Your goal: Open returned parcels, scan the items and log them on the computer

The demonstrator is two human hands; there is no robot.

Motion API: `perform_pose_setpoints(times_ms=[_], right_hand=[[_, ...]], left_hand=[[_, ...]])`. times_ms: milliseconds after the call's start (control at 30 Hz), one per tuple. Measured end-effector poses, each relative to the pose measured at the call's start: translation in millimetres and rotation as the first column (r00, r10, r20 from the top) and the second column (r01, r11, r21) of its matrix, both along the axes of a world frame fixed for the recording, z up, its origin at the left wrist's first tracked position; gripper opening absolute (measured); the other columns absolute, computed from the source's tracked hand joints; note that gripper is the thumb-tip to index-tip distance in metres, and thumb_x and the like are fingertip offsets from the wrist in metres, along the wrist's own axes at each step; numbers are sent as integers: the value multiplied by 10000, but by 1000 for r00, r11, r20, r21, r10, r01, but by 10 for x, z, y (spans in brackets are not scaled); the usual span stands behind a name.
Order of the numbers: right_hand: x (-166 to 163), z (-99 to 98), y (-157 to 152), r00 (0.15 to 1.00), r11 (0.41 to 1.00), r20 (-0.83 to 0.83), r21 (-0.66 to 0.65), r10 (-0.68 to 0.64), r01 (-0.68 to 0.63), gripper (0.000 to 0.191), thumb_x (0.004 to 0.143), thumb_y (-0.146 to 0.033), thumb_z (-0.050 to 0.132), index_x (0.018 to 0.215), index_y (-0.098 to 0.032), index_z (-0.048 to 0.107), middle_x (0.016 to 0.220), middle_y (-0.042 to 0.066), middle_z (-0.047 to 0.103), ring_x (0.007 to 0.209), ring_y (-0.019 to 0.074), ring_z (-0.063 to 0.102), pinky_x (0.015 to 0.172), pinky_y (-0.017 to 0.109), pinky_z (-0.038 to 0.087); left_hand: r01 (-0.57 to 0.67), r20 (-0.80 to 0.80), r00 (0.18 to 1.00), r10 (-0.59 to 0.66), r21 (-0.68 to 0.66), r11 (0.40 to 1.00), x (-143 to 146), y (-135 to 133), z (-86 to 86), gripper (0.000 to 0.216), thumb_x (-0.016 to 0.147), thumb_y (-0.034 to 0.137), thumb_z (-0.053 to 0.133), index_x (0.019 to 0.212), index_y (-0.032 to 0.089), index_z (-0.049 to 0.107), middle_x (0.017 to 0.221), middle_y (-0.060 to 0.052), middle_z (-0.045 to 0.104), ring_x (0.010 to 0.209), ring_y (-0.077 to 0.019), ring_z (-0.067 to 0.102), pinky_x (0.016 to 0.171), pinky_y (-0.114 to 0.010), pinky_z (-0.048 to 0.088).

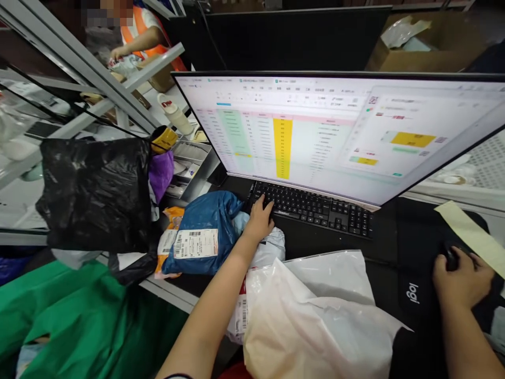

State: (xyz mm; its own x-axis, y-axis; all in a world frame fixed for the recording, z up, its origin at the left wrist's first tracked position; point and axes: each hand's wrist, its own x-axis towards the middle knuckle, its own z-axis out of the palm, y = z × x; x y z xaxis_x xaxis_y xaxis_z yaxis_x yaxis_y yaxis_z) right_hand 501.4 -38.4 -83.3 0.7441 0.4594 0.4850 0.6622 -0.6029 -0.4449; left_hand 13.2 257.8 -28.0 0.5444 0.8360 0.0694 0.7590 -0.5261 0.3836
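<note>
My left hand (259, 220) rests at the left end of a black keyboard (315, 208), fingers stretched out over the keys. At the far right my right hand (462, 276) is curled over a black computer mouse (450, 256) on a dark mouse pad (414, 247). Behind the keyboard stands a monitor (252, 131) showing a spreadsheet and a smaller window; its text is too blurred to read. A blue plastic parcel (221, 210) with a white label lies left of my left forearm. Below the keyboard, a large white plastic bag (315, 326) lies between my arms.
A black plastic bag (94, 195) and green fabric (79, 321) are at the left. A pale bottle (175, 113) stands behind, near a yellow tape roll (163, 139). A pale paper strip (469, 234) lies by the mouse. Beyond the metal frame, a person in an orange vest (140, 26) handles something.
</note>
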Motion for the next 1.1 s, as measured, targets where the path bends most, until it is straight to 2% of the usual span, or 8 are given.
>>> perform_pose_setpoints(times_ms=[133,233,400,567,867,1100], right_hand=[[24,-27,23,999,999,23,0,-41,41,542,768,-400,639,1264,-193,714,1315,216,588,1235,458,541,1001,644,443],[42,-39,29,998,999,43,-17,-51,51,536,775,-415,621,1248,-181,718,1326,215,583,1224,435,552,984,605,458],[-17,24,36,998,994,48,-99,-30,35,512,835,-436,542,1238,-163,701,1316,195,574,1210,378,541,960,545,467],[-49,73,68,996,987,39,-130,-85,90,487,829,-401,550,1232,-168,694,1322,171,560,1138,331,563,947,505,478],[-80,84,42,994,992,88,-102,-61,70,499,853,-414,533,1252,-153,678,1301,160,576,1155,305,568,936,440,474],[-106,123,34,996,973,85,-228,39,-18,479,859,-451,550,1241,-189,670,1331,140,568,1128,301,585,882,438,499]], left_hand=[[53,-15,998,-54,-17,998,3,-22,0,709,766,49,602,1453,184,486,1681,-184,48,1512,-423,188,1187,-648,256],[71,-72,995,-71,-3,997,21,-33,38,721,761,34,610,1443,250,524,1697,-134,13,1505,-433,212,1173,-656,272],[72,-156,986,-56,94,993,58,-30,135,603,795,79,600,1364,277,615,1691,-125,129,1490,-408,281,1128,-600,353],[115,-243,968,-64,200,973,66,1,175,498,844,166,582,1322,288,645,1634,-151,304,1415,-350,422,1114,-588,343],[106,-273,961,-51,192,976,81,11,152,538,838,171,574,1363,281,615,1575,-153,400,1389,-337,449,1099,-527,386],[113,-281,958,-60,174,978,79,17,135,530,862,174,546,1384,251,598,1522,-184,454,1357,-336,476,1093,-539,396]])
